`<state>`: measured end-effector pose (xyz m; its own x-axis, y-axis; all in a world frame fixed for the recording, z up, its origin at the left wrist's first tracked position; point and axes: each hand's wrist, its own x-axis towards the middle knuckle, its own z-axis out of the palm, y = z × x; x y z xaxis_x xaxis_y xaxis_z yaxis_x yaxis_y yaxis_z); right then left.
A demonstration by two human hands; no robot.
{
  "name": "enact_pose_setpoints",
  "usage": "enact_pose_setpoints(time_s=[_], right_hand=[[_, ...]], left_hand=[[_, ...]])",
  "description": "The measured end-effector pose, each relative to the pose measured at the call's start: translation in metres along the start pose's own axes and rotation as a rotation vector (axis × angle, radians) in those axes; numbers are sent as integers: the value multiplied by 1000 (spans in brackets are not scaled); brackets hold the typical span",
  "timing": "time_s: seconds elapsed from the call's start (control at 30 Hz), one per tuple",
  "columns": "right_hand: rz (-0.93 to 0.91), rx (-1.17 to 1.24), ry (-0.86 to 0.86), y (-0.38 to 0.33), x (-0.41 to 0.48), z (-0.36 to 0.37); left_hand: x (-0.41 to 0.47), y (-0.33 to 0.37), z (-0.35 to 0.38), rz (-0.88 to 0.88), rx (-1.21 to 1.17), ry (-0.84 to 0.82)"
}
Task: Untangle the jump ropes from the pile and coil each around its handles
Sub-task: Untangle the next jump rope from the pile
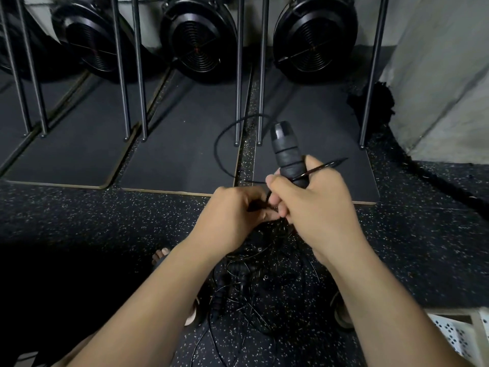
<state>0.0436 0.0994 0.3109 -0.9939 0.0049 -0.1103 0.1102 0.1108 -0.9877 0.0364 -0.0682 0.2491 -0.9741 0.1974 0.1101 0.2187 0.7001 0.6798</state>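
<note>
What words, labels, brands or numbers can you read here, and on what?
No readable text anywhere.
The jump rope handle in the right hand: no print visible.
The cord pinched by the left hand: bare.
The round fan housings: dark, no marking legible.
The white crate: punched pattern only.

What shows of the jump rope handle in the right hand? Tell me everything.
The jump rope handle is thick, black and cylindrical, wrapped in spiral bands of matte grip tape, with a glossy rounded cap on top. It stands nearly upright, leaning slightly left, held off the floor. The right hand grips its lower part, hiding the bottom end. A thin black cord crosses it at the thumb, its tip jutting right.
</note>
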Motion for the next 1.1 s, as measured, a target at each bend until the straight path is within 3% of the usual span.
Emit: enact_pose_setpoints(time_s=[0.23,0.4,0.5,0.6,0.73,0.9,1.1], right_hand=[[-78,432,-7,-45,-10,-28],[-98,639,64,-59,-7,-39],[-95,492,168,-42,1,-38],[-51,173,160,-13,6,-25],[34,-239,124,26,2,-3],[-6,-357,102,33,8,-2],[54,-220,3,30,10,-3]], left_hand=[[-3,-7,24,-94,122,-213],[-1,-1,31,-40,151,-188],[0,-1,31,-47,158,-175],[-1,7,29,-12,110,-130],[-2,19,18,127,65,50],[-3,12,12,124,45,110],[0,1,10,121,46,128]])
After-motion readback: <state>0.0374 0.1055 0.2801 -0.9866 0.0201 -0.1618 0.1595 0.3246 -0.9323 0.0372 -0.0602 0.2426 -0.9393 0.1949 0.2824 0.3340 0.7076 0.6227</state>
